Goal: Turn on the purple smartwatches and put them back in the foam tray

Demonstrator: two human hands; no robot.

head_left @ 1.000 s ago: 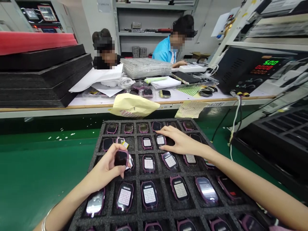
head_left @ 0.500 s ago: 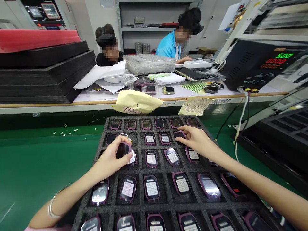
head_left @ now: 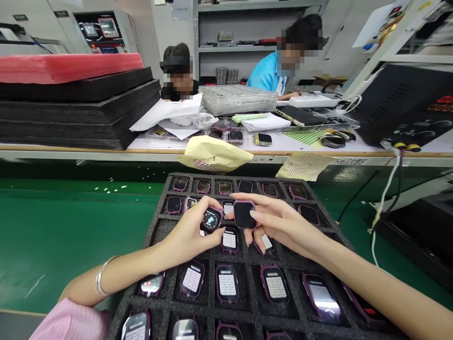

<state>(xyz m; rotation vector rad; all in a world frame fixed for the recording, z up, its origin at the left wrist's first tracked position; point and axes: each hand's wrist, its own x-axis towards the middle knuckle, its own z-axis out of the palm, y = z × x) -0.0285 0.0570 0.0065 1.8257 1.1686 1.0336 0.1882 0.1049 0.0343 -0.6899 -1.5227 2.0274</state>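
Note:
A black foam tray holds rows of purple-framed watches, many with white keypad-like screens lit. Above its upper left part, my left hand pinches a watch whose round dial face is lit. Close beside it on the right, my right hand grips another purple-framed watch with a dark screen, thumb on its face. The two held watches are near each other but apart. My hands and forearms cover some of the compartments beneath them.
Beyond the tray, a workbench carries stacked black foam, clear plastic trays, papers and a power supply. Yellow sheets hang over its edge. Two people sit behind it. A black case lies at right.
My right hand has moved left and lifted a dark-screened watch from the tray. My left hand has moved right, and its watch now shows a lit dial. The view has shifted slightly.

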